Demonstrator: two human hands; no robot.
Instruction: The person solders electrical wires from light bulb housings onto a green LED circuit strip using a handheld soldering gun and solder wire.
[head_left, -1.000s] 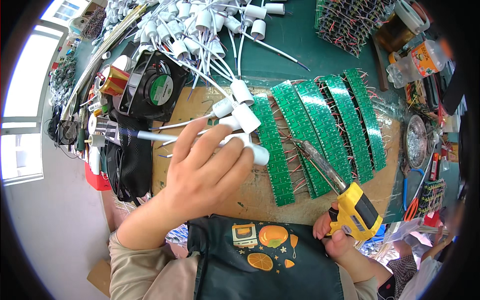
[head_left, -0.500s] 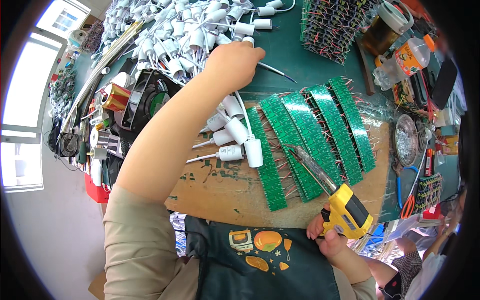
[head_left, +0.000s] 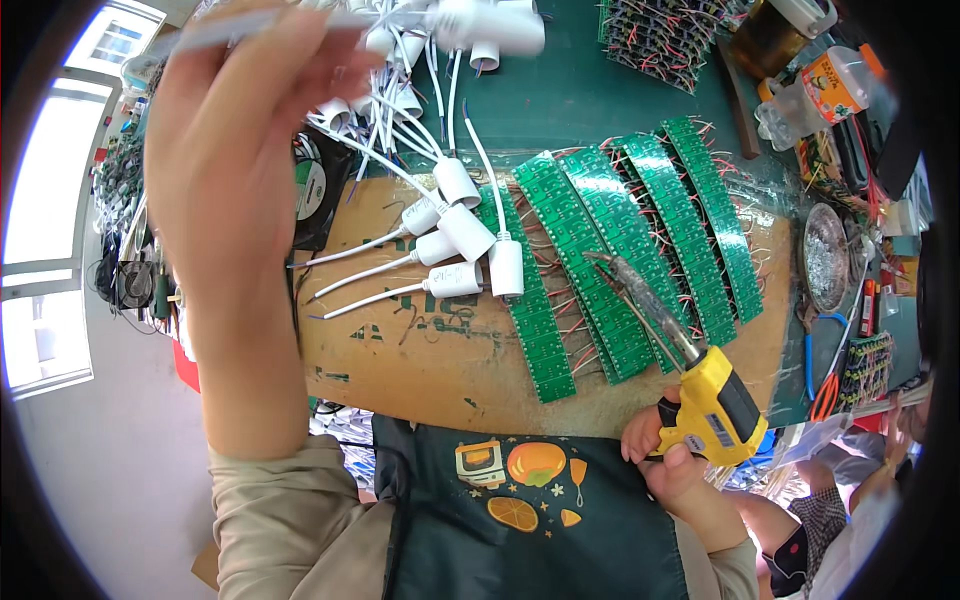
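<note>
My left hand, raised close to the camera at the upper left, is closed on the cable of a white lamp socket; both are blurred. In my right hand is the handle of a yellow and black soldering gun. Its tip points up and left, over green circuit board strips that lie side by side with thin red wires between them. Several white lamp sockets with cables rest left of and partly on the leftmost strip. The brown work board lies beneath them.
More white sockets are heaped behind, partly hidden by my left hand. Wired boards, a plastic bottle, a round metal dish and scissors with orange handles stand or lie at the right. A black fan is at left.
My left hand has left the socket pile and come up and left toward the camera, carrying a white lamp socket. My right hand still holds the soldering gun, and the view has shifted slightly.
</note>
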